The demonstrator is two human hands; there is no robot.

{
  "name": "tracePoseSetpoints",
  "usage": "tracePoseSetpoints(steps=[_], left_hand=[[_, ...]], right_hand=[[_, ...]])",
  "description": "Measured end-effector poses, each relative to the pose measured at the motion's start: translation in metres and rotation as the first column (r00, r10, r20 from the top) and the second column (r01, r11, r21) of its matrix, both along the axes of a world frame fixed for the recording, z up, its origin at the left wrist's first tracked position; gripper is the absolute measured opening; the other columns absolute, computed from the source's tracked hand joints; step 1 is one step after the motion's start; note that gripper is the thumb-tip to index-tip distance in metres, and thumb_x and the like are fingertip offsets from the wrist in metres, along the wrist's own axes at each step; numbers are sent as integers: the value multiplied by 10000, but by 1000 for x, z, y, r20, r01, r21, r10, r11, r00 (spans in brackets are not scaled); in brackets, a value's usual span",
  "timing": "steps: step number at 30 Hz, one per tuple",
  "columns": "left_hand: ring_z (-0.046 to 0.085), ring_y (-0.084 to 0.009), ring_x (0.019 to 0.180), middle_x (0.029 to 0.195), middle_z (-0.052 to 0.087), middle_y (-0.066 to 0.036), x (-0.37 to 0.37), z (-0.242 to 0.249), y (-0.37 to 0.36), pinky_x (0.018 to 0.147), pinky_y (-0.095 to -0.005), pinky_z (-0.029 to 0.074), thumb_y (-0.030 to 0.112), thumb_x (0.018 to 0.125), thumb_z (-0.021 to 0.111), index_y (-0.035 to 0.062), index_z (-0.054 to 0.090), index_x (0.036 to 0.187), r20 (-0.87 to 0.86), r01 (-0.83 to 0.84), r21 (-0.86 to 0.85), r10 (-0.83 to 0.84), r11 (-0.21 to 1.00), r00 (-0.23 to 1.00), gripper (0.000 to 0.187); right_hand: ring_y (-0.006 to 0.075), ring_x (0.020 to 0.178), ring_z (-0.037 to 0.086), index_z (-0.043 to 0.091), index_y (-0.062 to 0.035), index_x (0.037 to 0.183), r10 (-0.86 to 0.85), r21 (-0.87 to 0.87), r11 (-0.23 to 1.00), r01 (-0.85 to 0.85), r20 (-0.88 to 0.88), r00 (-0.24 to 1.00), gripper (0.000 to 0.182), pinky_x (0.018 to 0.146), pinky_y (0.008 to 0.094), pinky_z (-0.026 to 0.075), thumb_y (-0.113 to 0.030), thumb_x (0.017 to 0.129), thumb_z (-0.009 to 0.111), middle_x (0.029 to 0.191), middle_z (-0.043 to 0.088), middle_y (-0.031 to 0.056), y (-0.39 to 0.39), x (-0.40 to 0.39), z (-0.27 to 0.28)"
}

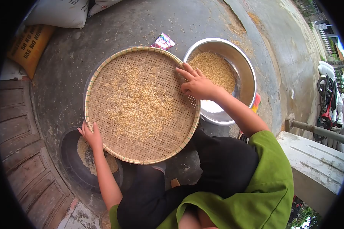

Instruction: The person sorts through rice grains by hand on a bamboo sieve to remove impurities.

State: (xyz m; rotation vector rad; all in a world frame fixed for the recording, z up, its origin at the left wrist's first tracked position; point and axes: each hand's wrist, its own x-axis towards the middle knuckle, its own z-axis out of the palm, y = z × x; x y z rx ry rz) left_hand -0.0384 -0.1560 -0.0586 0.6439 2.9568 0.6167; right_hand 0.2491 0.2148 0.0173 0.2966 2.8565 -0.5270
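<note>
A round woven bamboo winnowing tray (103, 87) spreads out in front of me, its bound rim close to my knees. Unhusked rice grains (137, 107) lie scattered over its middle. My left hand (91, 136) grips the rim at the lower left, partly wrapped around the edge. Over the right side of the tray is my right hand (198, 83), its fingers apart and slightly bent above the weave and rim. No object shows between them. Just beyond that hand stands a steel basin (249, 76) with a heap of grain (214, 70) inside.
A dark basin (70, 152) with grain stands at the lower left, partly under the tray. Filled sacks (57, 13) and an orange sack (30, 47) lie at the upper left. A small packet (163, 41) is on the concrete floor, beside wooden panels (19, 126) and a white ledge (313, 152).
</note>
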Motion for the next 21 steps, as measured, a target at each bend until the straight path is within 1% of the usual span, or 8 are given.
tracePoseSetpoints(steps=[5,8,10,11,13,17,19,21], left_hand=[[141,-386,1306,1312,392,-140,0,-1,-1,1050,-455,164,271,831,549,8,448,1220,-8,4,9,-4,1000,1000,480],[143,-393,1303,1309,396,-141,0,0,-1,1049,-457,166,268,829,552,6,449,1217,-25,7,22,-6,1000,1000,479],[141,-393,1304,1309,395,-142,1,2,0,1049,-458,167,269,831,551,3,449,1217,-10,13,-11,-13,1000,1000,480],[141,-393,1304,1309,395,-142,1,2,0,1049,-458,167,269,831,551,3,449,1217,-9,12,-8,-12,1000,1000,480],[133,-387,1309,1316,388,-141,1,1,-1,1051,-458,163,273,834,546,1,447,1220,0,4,11,-4,1000,1000,483],[129,-382,1312,1322,381,-142,0,1,-1,1053,-455,159,274,836,543,4,443,1228,-2,-2,-10,2,1000,1000,487],[127,-381,1312,1324,379,-142,1,3,0,1054,-453,158,273,836,541,4,441,1230,19,6,-14,-6,1000,1000,488],[126,-379,1313,1325,378,-142,1,1,0,1055,-452,157,273,837,539,4,441,1231,21,5,-7,-4,1000,1000,487]], right_hand=[[303,1354,-17,588,-117,781,-33,36,999,30,76,997,58,1017,615,158,-165,761,614,1437,190,94,-3,-1,7],[309,1353,10,583,-108,814,-79,-7,997,79,9,997,52,1025,602,154,-147,780,592,1432,195,111,4,5,8],[324,1344,81,577,-98,835,-235,-76,971,226,-145,961,46,1039,564,170,-127,802,564,1407,242,146,18,13,13],[324,1344,81,577,-98,835,-234,-74,972,225,-145,962,46,1039,564,170,-127,802,564,1407,242,146,30,18,9],[347,1325,151,588,-78,879,-384,134,901,413,-200,901,90,1043,508,229,-115,806,550,1378,288,179,51,32,-8],[344,1281,267,597,-64,934,-346,239,884,402,-246,906,163,1003,464,317,-122,783,580,1288,415,169,50,41,-10],[302,1147,420,605,-75,966,-309,-207,942,265,-225,924,223,921,440,385,-147,754,612,1129,531,110,21,28,7],[233,979,489,612,-96,925,-90,-65,995,78,-210,974,219,851,403,415,-190,729,641,962,571,46,-3,18,16]])
